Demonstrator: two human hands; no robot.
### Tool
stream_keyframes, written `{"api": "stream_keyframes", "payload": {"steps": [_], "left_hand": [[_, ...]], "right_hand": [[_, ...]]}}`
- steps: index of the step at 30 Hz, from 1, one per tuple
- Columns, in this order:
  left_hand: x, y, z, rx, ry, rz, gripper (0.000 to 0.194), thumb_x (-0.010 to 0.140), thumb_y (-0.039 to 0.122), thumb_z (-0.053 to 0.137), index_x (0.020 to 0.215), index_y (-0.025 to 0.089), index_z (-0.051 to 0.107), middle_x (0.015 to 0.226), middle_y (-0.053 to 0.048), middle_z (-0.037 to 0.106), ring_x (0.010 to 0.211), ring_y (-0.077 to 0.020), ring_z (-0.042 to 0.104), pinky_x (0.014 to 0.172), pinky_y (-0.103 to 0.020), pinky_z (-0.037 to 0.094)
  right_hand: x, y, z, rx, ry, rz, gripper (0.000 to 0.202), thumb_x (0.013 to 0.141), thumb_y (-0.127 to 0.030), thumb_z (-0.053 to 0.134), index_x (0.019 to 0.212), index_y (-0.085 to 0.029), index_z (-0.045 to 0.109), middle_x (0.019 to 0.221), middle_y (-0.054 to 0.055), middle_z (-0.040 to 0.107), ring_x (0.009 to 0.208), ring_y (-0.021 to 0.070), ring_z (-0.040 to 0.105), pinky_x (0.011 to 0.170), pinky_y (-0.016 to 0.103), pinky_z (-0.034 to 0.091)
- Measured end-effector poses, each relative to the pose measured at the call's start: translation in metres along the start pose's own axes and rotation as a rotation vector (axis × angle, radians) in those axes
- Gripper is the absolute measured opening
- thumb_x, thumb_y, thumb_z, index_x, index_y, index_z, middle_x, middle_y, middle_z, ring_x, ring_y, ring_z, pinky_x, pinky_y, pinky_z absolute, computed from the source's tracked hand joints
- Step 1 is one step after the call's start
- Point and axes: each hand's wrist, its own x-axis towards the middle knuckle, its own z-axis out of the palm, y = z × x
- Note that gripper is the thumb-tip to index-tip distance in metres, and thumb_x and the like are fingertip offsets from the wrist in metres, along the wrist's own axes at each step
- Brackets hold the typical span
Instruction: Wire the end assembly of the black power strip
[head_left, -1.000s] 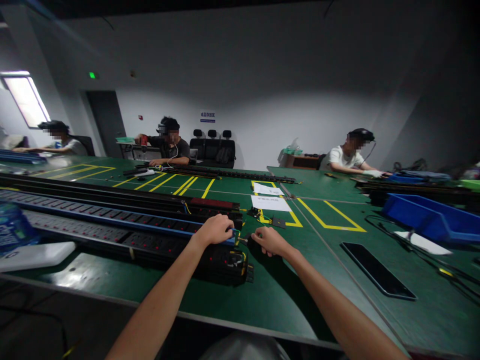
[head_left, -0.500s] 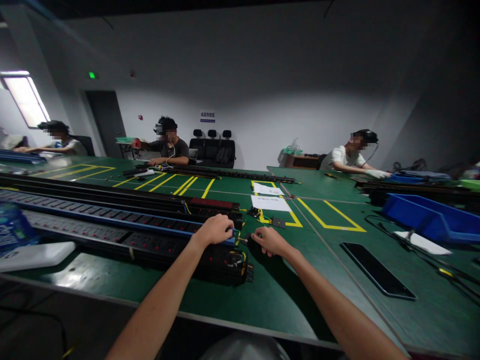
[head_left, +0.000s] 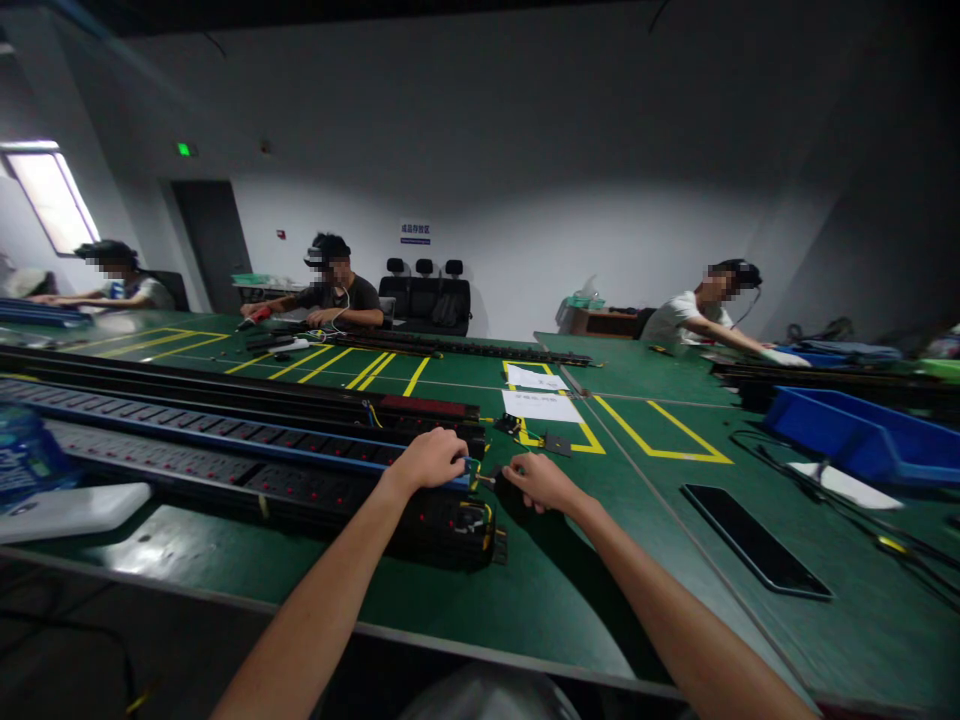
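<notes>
My left hand point(head_left: 431, 460) is closed over the end of a long blue-edged power strip point(head_left: 330, 452), its fingers curled round the far side. Just right of that end, my right hand point(head_left: 544, 482) pinches a small black piece point(head_left: 508, 492), mostly hidden by the fingers. Something thin and pale, a wire or a shaft, spans between this piece and the strip's end, where yellow-green wire point(head_left: 474, 478) shows. Nearer me lies a black power strip point(head_left: 337, 490) with red dots and an open end full of wires point(head_left: 474, 518).
More black strips point(head_left: 420, 408) lie behind, with black end pieces point(head_left: 556, 443) on wires. Papers point(head_left: 540, 405), a phone point(head_left: 754, 540), a blue bin point(head_left: 862, 440) and cables point(head_left: 855, 520) are to the right. A bottle point(head_left: 30, 455) and white box point(head_left: 75, 510) stand left. Co-workers point(head_left: 349, 290) sit across.
Both my hands stay almost in place. Across the table, one co-worker's arm has lowered a red tool to the tabletop, and the person at right has reached further right.
</notes>
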Motion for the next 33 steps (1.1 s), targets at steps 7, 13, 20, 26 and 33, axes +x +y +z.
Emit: {"api": "stream_keyframes", "payload": {"steps": [7,13,20,26,33], "left_hand": [[0.0001,-0.0015,0.0013,-0.008,0.014,0.002,0.023,0.086,0.026,0.054,0.098,0.022,0.074,0.097,-0.007,0.069,0.095,-0.0222,0.064,0.085,-0.030,0.050],[0.0002,-0.0010,0.0006,-0.008,0.005,0.001,0.025,0.086,0.026,0.053,0.099,0.022,0.074,0.097,-0.007,0.069,0.096,-0.0223,0.064,0.085,-0.031,0.050],[0.0005,-0.0007,0.0009,-0.004,0.010,0.000,0.024,0.087,0.026,0.053,0.099,0.022,0.074,0.098,-0.007,0.070,0.097,-0.0226,0.064,0.085,-0.031,0.050],[0.0006,-0.0019,0.0023,0.000,0.011,0.004,0.025,0.087,0.026,0.053,0.100,0.022,0.074,0.098,-0.007,0.070,0.096,-0.0229,0.064,0.085,-0.032,0.051],[0.0001,-0.0010,0.0013,0.003,0.011,0.005,0.025,0.086,0.026,0.053,0.098,0.021,0.074,0.096,-0.007,0.070,0.095,-0.0225,0.064,0.085,-0.031,0.051]], "right_hand": [[0.0012,0.0018,0.0009,-0.005,-0.003,0.008,0.033,0.099,-0.038,0.042,0.077,-0.017,0.056,0.052,0.000,0.062,0.035,0.0097,0.055,0.036,0.016,0.037],[0.0020,0.0038,0.0016,0.001,-0.002,0.000,0.033,0.099,-0.038,0.041,0.078,-0.017,0.056,0.053,0.001,0.063,0.035,0.0109,0.056,0.037,0.017,0.038],[0.0014,0.0034,0.0015,-0.001,0.000,0.001,0.033,0.099,-0.038,0.041,0.077,-0.017,0.056,0.053,0.000,0.063,0.034,0.0093,0.055,0.036,0.015,0.037],[0.0020,0.0033,0.0016,0.007,-0.002,0.005,0.033,0.099,-0.037,0.042,0.078,-0.017,0.056,0.052,0.000,0.062,0.034,0.0097,0.055,0.035,0.015,0.036],[0.0009,0.0018,0.0010,0.004,0.001,0.007,0.034,0.099,-0.039,0.042,0.076,-0.017,0.055,0.051,0.000,0.062,0.034,0.0088,0.055,0.035,0.014,0.036]]}}
